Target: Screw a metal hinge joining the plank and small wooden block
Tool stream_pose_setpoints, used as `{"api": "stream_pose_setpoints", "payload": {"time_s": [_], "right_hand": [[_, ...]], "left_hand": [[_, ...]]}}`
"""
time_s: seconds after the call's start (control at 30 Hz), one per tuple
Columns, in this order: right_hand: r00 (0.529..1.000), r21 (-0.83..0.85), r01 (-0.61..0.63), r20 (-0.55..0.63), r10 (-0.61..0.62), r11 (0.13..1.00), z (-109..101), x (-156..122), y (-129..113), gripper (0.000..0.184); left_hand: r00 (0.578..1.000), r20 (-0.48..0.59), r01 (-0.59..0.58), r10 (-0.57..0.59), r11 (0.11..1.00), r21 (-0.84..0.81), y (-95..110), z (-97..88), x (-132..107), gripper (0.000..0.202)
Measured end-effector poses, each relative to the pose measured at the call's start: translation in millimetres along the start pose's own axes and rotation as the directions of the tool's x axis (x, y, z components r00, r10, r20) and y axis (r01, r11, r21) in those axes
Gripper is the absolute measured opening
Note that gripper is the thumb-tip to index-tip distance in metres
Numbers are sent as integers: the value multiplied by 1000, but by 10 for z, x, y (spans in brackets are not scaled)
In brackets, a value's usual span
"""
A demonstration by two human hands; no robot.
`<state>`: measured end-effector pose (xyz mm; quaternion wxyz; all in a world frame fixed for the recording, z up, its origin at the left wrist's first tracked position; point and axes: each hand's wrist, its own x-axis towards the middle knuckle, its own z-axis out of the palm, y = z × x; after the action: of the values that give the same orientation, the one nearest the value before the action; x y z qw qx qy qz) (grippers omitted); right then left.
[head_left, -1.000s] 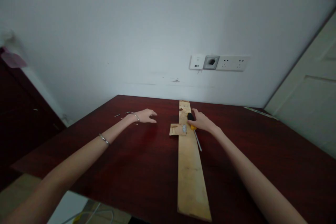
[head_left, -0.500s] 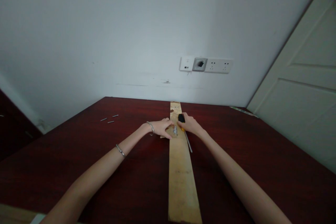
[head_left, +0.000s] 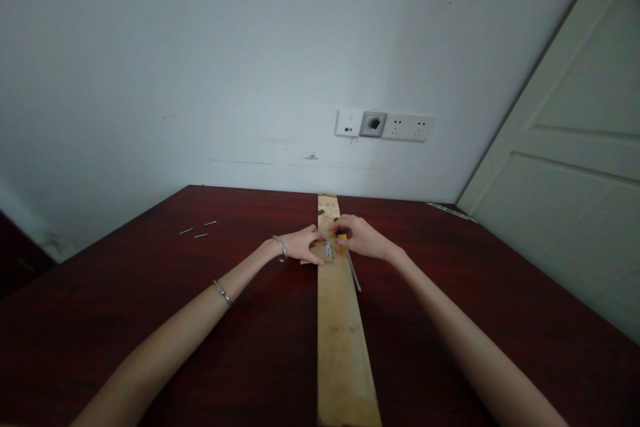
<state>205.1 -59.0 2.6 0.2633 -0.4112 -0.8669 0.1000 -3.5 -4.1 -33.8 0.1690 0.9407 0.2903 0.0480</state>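
A long pale wooden plank [head_left: 341,333] lies lengthwise on the dark red table [head_left: 150,320]. Beside its far part sits a small wooden piece with a metal hinge [head_left: 329,251]. My left hand [head_left: 303,245] rests on that small piece, fingers curled and pressing it at the hinge. My right hand [head_left: 361,238] is closed around the yellow and black handle of a screwdriver [head_left: 351,265], whose metal shaft points back toward me along the plank's right edge.
Three small screws [head_left: 197,229] lie on the table at the far left. A white wall with a row of sockets [head_left: 384,125] stands behind the table. A pale door [head_left: 575,167] is at the right. A thin strip [head_left: 450,211] lies at the far right table edge.
My left hand moved right from near the screws onto the small hinged piece. My right hand shifted its hold on the screwdriver handle. The view turned slightly left to right.
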Motion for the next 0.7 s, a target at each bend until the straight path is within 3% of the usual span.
{"api": "stream_pose_setpoints", "payload": {"time_s": [0.13, 0.33, 0.43, 0.57, 0.7], "right_hand": [[997, -51, -52, 58, 55, 997, 26, -47, 39, 25], [915, -79, -399, -96, 391, 914, 100, -39, 194, 34], [884, -80, -466, -88, 459, 881, 233, -32, 213, 45], [839, -81, -543, -99, 535, 836, 365, -24, 201, 42], [806, -55, -585, -148, 573, 809, 237, -5, 185, 36]], "left_hand": [[1000, -20, -16, 16, 1000, -13, 8, 6, -9, 66], [998, -39, -49, 48, 998, -34, 21, 31, -23, 61], [997, -53, -57, 56, 998, -30, 28, 43, -30, 58], [997, -58, -55, 53, 998, -23, 36, 49, -36, 57], [997, -60, -50, 48, 998, -26, 30, 59, -33, 60]]}}
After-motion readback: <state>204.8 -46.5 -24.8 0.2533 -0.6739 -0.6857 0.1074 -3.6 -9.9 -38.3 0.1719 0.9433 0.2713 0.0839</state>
